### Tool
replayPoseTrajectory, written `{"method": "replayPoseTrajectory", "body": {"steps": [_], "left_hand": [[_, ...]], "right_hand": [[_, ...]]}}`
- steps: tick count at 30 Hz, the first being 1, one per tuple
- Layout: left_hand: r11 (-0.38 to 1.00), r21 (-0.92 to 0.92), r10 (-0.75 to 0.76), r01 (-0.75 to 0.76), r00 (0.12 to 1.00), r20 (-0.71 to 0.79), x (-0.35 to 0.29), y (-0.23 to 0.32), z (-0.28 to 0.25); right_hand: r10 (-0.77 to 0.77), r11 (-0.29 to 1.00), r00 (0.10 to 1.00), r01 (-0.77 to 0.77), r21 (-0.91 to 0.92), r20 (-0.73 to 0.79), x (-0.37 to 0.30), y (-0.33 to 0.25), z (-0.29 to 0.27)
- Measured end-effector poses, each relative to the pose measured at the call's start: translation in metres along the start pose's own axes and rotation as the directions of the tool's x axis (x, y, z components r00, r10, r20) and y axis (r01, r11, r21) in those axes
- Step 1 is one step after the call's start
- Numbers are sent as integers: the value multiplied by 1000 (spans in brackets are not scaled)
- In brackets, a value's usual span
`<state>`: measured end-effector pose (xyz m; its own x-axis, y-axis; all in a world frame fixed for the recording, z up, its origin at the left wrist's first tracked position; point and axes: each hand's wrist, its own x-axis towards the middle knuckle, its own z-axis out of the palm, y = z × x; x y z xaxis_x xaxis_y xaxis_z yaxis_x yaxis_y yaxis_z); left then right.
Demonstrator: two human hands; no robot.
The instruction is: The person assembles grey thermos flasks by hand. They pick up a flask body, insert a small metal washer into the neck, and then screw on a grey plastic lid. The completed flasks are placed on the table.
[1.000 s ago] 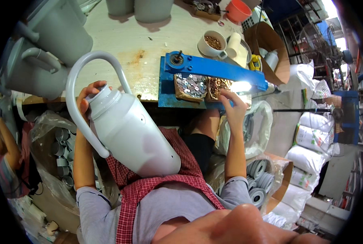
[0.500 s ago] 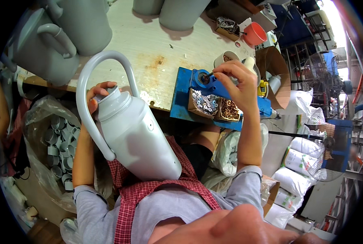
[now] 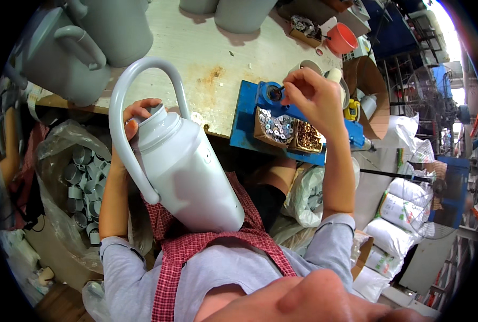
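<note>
A light grey plastic jug [image 3: 196, 172] with a long arched handle [image 3: 118, 102] leans across my lap, its neck tilted up and to the left. My left hand [image 3: 137, 115] grips it at the open neck, thumb and fingers around the rim. Over the table's right part, my right hand [image 3: 316, 96] pinches a small dark piece, too small to name, at the round socket of a blue metal tool [image 3: 272, 92]. Just below that hand lie a small box of silvery washers [image 3: 276, 129] and a box of copper-coloured rivets [image 3: 308, 137].
More grey jugs [image 3: 62, 64] stand at the table's left and far edges. A bag of grey plastic parts [image 3: 86, 182] sits below on the left. A red cup [image 3: 342, 38], a carton [image 3: 375, 96] and white sacks [image 3: 402, 212] are on the right, near a fan [image 3: 437, 185].
The whole view has shifted slightly. My left hand still holds the jug, and my right hand stays at the blue tool's socket with the dark piece.
</note>
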<state>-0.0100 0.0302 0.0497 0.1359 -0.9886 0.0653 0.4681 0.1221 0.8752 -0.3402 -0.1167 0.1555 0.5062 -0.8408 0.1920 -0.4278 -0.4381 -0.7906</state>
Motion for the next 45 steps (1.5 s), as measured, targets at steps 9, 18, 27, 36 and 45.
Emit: {"method": "replayPoseTrajectory", "body": {"steps": [9, 18, 27, 36, 45], "left_hand": [[711, 653, 260, -261, 960, 101, -18, 22, -12], [556, 814, -160, -166, 940, 301, -31, 104, -40], [747, 657, 193, 105, 911, -365, -65, 80, -90], [997, -39, 21, -61, 757, -653, -108, 43, -104], [981, -118, 22, -153, 696, -718, -120, 16, -111]], "right_hand": [[-191, 973, 944, 146, -179, -270, -43, 1, 6], [-38, 913, 999, 50, -406, 38, -93, 121, 54], [-128, 794, 991, 86, -602, -27, -86, 118, 64], [-108, 798, 994, 86, -596, -2, -87, 115, 62], [-97, 850, 979, -11, -526, -178, -94, 126, 63]]}}
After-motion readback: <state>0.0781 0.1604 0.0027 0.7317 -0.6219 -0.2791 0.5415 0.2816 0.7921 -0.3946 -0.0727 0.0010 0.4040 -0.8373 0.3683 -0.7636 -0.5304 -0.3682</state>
